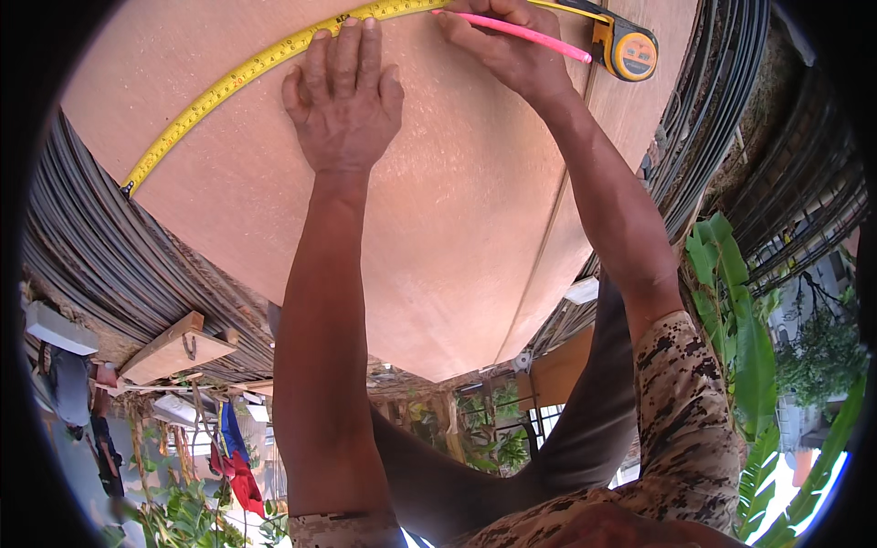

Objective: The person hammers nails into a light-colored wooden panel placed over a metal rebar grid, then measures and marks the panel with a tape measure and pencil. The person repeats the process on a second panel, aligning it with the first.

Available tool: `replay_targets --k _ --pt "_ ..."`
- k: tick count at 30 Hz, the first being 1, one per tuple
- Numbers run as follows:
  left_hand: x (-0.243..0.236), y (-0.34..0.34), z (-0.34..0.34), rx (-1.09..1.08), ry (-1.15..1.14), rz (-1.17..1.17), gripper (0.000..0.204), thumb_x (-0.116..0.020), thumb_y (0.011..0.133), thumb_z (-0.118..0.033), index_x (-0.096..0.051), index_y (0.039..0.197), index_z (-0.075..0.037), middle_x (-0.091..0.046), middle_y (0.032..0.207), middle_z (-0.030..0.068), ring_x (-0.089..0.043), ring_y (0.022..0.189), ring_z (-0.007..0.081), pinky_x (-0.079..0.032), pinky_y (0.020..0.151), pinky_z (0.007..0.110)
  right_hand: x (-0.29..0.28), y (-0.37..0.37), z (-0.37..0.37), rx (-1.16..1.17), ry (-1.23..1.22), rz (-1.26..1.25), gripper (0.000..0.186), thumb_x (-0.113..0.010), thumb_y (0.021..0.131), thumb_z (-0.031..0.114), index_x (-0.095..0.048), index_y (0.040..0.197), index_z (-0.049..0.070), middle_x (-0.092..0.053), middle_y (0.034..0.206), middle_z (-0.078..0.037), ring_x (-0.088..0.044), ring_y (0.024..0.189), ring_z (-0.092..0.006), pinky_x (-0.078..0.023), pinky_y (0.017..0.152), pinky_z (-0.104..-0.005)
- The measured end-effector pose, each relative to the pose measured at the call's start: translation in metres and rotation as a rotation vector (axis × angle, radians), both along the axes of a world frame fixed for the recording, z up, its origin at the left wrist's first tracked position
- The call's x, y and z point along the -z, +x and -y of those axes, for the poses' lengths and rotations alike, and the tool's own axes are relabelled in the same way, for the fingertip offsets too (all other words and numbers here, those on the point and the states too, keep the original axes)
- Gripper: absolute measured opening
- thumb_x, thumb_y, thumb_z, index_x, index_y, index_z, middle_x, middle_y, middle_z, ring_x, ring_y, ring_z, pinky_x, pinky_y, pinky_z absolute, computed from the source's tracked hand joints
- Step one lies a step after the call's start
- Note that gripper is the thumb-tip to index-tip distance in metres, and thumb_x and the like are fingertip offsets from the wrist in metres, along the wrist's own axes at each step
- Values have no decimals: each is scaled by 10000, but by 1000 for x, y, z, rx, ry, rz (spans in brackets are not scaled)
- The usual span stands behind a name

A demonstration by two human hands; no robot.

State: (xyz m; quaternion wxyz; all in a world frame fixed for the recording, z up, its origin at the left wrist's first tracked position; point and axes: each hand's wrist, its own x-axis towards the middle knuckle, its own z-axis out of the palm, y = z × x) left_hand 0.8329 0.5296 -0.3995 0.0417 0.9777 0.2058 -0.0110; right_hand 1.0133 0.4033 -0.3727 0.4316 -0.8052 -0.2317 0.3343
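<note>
The likeliest trouble, I judge, is a slipping tape blade; it lies across the plywood sheet with its end hook at the sheet's left edge, and whether that hook bites firmly is too small to tell; a sideways push from the left hand could drag the blade askew or lift the hook off, and any mark made beside it would then be wrong. The tape case lies just past the right hand, on the far side of a seam in the wood — no hand appears to hold it, so a knock from the right wrist could turn it and twist the blade. The pink pencil has its left end close by the blade's near edge; pressed too hard against that edge, it might nudge the blade or skid; the view does not settle whether it touches the wood.

As for pose, the left forearm runs almost straight up from the lower edge, palm down; its fingers are spread and grasp nothing, their tips resting at the blade's near edge. The right arm comes in from the lower right, bent at the elbow and slanting inward; its fingers are closed round the pencil — thumb toward the body, the other fingertips partly cut off by the upper rim.
</note>
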Motion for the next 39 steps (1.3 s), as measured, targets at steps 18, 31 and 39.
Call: replay_targets --k 18,31,39 --pt "-10 6 -4 28 -26 -28 577 -580 953 -443 -488 1481 -229 -394 1525 -77 -366 1391 213 -346 1067 486 -15 -1 -10 -7 -178 80 238 -778 873 254 -705 892 28 -693 753 -37 -625 668 -85 -516 624 -253" --pt "-6 5 -3 21 -34 29 577 -585 952 -424 -492 1484 -220 -393 1539 -54 -378 1406 226 -349 1074 493 -15 -1 -11 45 -201 -16 256 -774 869 267 -702 901 24 -692 771 -45 -614 682 -95 -505 640 -258" --pt "-9 5 -2 23 -17 6 557 -577 958 -411 -508 1476 -219 -384 1545 -48 -388 1402 218 -353 1075 496 -16 2 -9 -5 -203 -5 257 -770 873 261 -701 896 14 -688 772 -43 -607 682 -97 -501 635 -260"
